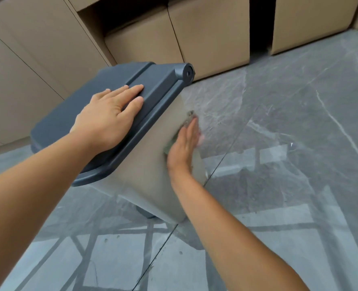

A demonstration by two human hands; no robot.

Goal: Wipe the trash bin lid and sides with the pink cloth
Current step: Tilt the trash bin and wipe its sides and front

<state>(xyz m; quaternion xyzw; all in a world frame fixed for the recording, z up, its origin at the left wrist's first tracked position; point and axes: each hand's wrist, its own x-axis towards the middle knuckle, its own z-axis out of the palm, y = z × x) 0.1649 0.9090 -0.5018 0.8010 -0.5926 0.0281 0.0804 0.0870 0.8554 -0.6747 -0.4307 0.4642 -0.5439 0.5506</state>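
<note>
A trash bin (144, 173) with beige sides and a dark grey lid (69, 120) stands on the floor in front of me. My left hand (108, 114) lies flat on the lid, fingers spread, holding nothing. My right hand (184, 143) presses flat against the bin's right side with a cloth (189, 117) under the palm. The cloth is mostly hidden by the hand; its visible edges look grey-green, with a blurred pinkish bit at the fingertips.
Several cardboard boxes (211, 34) stand close behind the bin and along the left. A dark gap (262, 24) opens between two boxes. Glossy grey marble floor tiles (289, 122) spread to the right and toward me.
</note>
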